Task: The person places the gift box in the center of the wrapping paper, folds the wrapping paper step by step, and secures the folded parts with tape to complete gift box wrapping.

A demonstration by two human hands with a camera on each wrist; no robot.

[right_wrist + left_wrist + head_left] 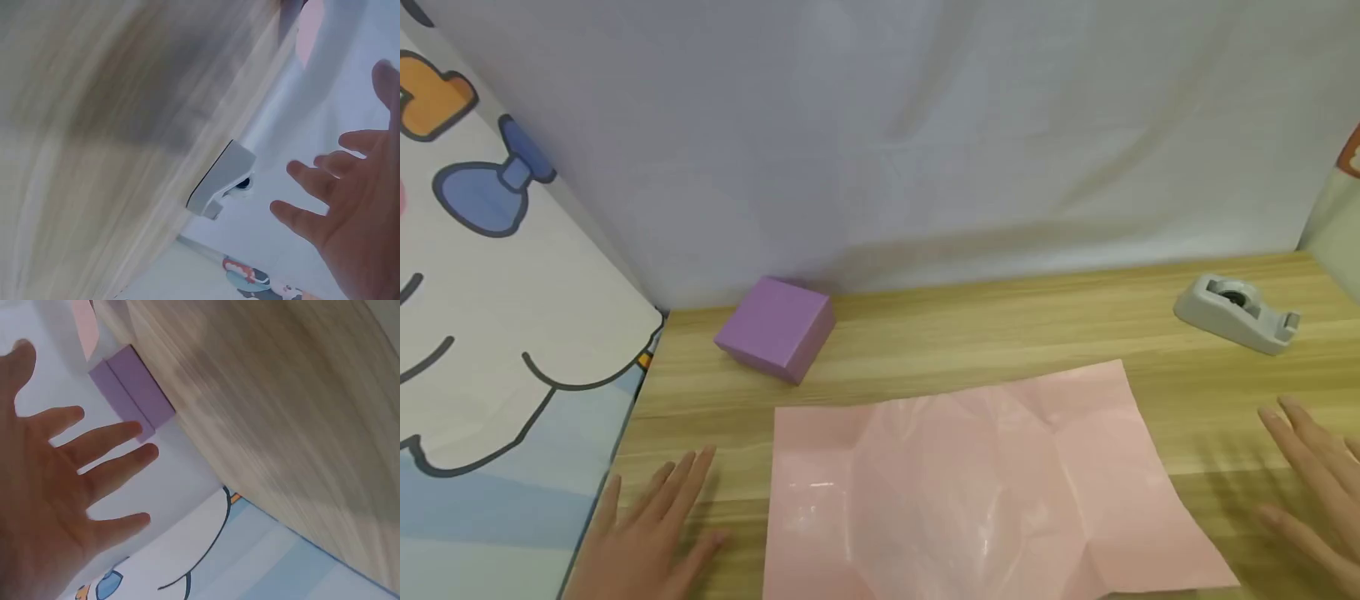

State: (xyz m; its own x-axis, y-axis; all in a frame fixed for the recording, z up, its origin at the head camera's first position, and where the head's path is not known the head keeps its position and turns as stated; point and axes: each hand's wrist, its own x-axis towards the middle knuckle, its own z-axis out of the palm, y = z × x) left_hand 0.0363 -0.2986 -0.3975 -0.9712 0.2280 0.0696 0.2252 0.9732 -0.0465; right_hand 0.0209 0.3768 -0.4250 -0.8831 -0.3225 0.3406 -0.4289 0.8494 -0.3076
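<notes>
A creased sheet of glossy pink paper (962,492) lies spread on the table between the two hands. To its left, the left hand (643,533) is held with fingers spread and holds nothing; in the left wrist view its palm (50,494) shows. Beyond that hand sits a purple box (775,325), also visible in the left wrist view. The right hand (1318,492), partly cut off by the frame edge, hovers right of the paper with fingers extended and nothing in them. Behind it stands a grey tape dispenser (1236,312) with a roll in it.
The wood-grain table (1000,325) ends at a pale cloth backdrop (880,150). A cartoon-printed cloth (512,333) borders the left side, and another printed panel (1333,217) stands at the right.
</notes>
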